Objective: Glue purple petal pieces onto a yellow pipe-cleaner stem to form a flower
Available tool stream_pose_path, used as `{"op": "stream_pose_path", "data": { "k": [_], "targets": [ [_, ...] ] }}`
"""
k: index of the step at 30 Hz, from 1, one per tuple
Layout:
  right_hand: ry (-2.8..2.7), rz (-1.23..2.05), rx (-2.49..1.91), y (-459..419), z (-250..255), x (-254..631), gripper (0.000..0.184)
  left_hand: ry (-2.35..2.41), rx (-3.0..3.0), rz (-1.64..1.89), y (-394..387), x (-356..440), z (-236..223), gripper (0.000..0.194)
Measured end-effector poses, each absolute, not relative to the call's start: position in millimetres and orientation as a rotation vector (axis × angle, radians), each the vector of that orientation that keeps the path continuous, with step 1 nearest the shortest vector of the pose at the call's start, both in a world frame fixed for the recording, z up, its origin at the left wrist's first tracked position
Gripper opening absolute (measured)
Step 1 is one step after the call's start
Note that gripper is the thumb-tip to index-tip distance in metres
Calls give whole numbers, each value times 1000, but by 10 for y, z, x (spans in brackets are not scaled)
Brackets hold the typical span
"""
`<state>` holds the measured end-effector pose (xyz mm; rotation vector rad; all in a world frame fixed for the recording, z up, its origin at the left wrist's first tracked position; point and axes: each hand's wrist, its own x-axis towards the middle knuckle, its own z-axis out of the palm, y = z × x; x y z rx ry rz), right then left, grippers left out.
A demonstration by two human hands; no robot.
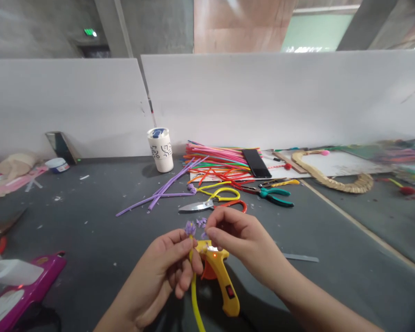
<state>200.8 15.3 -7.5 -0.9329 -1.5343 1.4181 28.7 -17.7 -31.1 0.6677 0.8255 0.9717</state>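
While my left hand, low and just left of centre in the frame, pinches a yellow stem between thumb and fingers, a small purple flower stands upright just above that closed grip. The stem's lower end hangs toward the bottom edge. My right hand, right of centre, has thumb and forefinger drawn nearly together; a purple piece shows at their tips and appears to be pinched there, apart from the flower.

I judge the flower very light, soft and easily crushed, its petals apt to bend; the stem looks fuzzy and pliable, so the best hold is right under the flower head. The purple piece, tiny and light, suits a fingertip pinch at one end.

Beneath my hands, at lower centre, a yellow glue gun lies on the dark bench, a small orange light glowing on it. Just above, at the middle of the frame, are loose purple bits and open scissors.
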Motion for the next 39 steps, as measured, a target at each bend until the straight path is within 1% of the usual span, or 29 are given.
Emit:
{"op": "stream_pose_path", "data": {
  "k": [3, 8, 15, 26, 33, 39],
  "targets": [
    [-1670, 1272, -923, 125, -51, 2019, 6, 833, 669, 967, -188, 281, -310, 19],
    [-1836, 1089, -878, 86, -44, 2031, 9, 857, 715, 946, -223, 300, -292, 19],
    [-1982, 862, -795, 104, -78, 2044, 13, 879, 742, 912, -239, 322, -288, 24],
    [-2077, 692, -744, 104, -115, 2071, 9, 919, 780, 915, -237, 328, -325, 27],
    [-2129, 499, -696, 105, -160, 2051, 10, 946, 837, 913, -251, 332, -324, 29],
    [-2133, 469, -710, 84, -170, 2039, 10, 949, 862, 919, -264, 324, -347, 30]
  ]
}}
